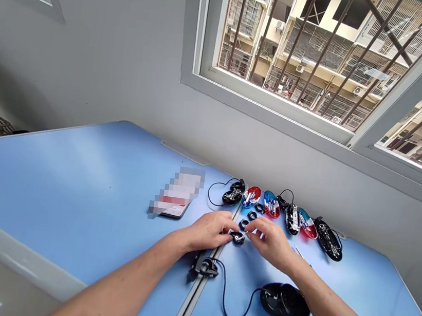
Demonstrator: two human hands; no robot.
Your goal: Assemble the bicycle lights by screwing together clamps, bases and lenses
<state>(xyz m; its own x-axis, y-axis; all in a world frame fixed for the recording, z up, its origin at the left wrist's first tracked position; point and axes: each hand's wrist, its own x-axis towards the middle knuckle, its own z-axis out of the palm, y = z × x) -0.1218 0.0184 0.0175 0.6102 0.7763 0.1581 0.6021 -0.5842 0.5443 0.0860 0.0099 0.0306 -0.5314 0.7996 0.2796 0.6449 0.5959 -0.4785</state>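
Note:
My left hand (212, 229) pinches a small black ring-shaped clamp (238, 239) just above the table. My right hand (270, 242) is closed at the clamp's other side, thumb and forefinger together; whatever lies between those fingertips is too small to make out. Just beyond the hands, more black ring clamps (252, 215) lie in a row. Below them is a black oval housing (285, 302), whose cable runs left to a black clip-like part (209, 267). A thin pointed tool (299, 251) lies partly behind my right forearm.
Along the wall side of the blue table (73, 197) sit black oval units (328, 240) with cables and red-and-blue oval shells (271, 204) holding batteries. A phone (177, 195), partly pixelated, lies left. A seam (192, 300) divides the tabletops. A barred window (306, 51) is above.

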